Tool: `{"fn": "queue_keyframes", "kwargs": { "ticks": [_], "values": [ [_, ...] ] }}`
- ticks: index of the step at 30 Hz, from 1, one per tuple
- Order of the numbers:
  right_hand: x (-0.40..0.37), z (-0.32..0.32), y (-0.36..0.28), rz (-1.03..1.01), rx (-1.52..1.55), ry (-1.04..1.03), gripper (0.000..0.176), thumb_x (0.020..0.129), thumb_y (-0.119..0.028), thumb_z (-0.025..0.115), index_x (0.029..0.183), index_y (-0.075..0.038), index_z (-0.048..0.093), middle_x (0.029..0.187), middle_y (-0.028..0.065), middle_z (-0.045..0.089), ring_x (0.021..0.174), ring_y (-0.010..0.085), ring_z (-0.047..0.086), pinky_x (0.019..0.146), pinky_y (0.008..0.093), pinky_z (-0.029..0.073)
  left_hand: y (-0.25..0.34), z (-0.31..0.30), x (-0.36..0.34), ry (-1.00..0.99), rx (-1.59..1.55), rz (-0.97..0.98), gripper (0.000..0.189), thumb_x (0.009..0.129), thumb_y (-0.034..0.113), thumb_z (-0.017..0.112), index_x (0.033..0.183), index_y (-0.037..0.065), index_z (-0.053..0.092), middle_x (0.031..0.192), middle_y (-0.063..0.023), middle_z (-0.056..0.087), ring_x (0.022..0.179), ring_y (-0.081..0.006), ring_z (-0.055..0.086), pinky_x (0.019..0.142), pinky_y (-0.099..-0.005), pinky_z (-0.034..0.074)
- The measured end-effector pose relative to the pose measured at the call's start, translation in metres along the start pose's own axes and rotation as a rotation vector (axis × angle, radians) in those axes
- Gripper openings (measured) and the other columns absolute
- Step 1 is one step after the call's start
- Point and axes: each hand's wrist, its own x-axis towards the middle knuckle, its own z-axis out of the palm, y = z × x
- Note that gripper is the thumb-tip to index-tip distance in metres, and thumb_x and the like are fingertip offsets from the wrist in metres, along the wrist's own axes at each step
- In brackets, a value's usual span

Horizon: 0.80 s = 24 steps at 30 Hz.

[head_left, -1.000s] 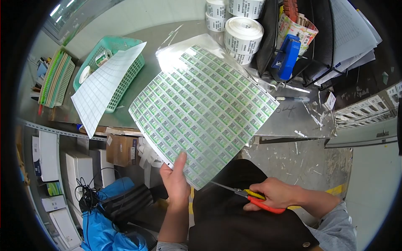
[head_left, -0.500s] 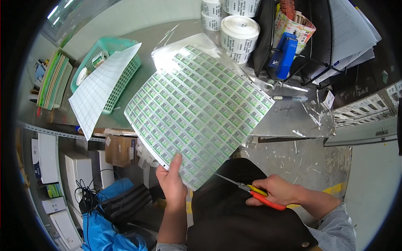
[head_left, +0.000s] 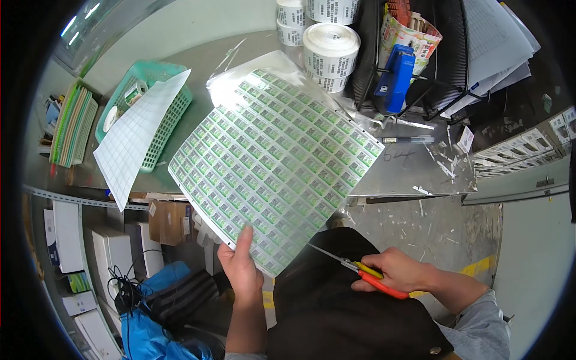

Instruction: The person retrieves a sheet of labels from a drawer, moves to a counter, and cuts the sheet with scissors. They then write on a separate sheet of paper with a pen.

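My left hand (head_left: 241, 267) grips the near left corner of a large sheet of labels (head_left: 276, 171), thumb on top and fingers underneath. Rows of small green-and-white printed labels cover the sheet, which tilts over the front of the table. My right hand (head_left: 393, 273) is closed round the red and yellow handles of a pair of scissors (head_left: 379, 283). The blades look nearly together and point up and left, their tip just right of the sheet's lower right edge. Under the sheet's far end lies a shiny clear plastic wrapping (head_left: 276, 59).
Rolls of printed labels (head_left: 331, 49) stand at the back of the metal table (head_left: 408, 165). Right of them is a black mesh rack (head_left: 449, 78) with a blue stapler (head_left: 399, 81). A green basket (head_left: 174, 114) with a gridded sheet (head_left: 135, 138) on it stands left. A pen (head_left: 408, 140) lies on the table.
The view has shifted a little, so the table things appear slightly farther left. The label sheet and my left hand have moved slightly left. My right hand keeps the scissors almost still.
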Motion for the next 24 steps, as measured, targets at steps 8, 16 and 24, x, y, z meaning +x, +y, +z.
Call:
{"fn": "queue_keyframes", "kwargs": {
  "ticks": [8,16,24],
  "values": [
    [-0.003,-0.005,0.0,0.049,0.1,0.058,0.049,0.08,-0.048,0.066,0.072,0.0,0.056,0.056,0.0186,0.051,0.051,0.0354,0.051,0.051,0.0381,0.041,0.004,0.003,-0.002,0.008,-0.039,-0.015,0.019,0.088,0.006,0.058,0.103,-0.005,0.061,0.1,-0.0105,0.065,0.085,-0.0126,0.061,0.078,-0.0258,0.046],
    [-0.006,-0.007,0.004,0.035,0.115,0.084,0.05,0.081,-0.048,0.066,0.072,0.0,0.055,0.057,0.0188,0.051,0.051,0.0347,0.049,0.052,0.0376,0.041,0.003,0.001,-0.001,-0.011,-0.036,-0.002,0.02,0.088,0.006,0.057,0.105,-0.004,0.061,0.101,-0.0105,0.065,0.086,-0.0133,0.062,0.079,-0.0267,0.047],
    [-0.005,-0.009,0.006,0.069,0.088,0.107,0.049,0.082,-0.046,0.066,0.072,0.0,0.054,0.057,0.0184,0.051,0.051,0.0341,0.049,0.053,0.0374,0.042,0.003,-0.001,-0.001,-0.033,-0.03,0.007,0.02,0.088,0.005,0.056,0.106,-0.004,0.061,0.1,-0.0104,0.065,0.086,-0.0134,0.062,0.079,-0.0265,0.047]
  ]
}}
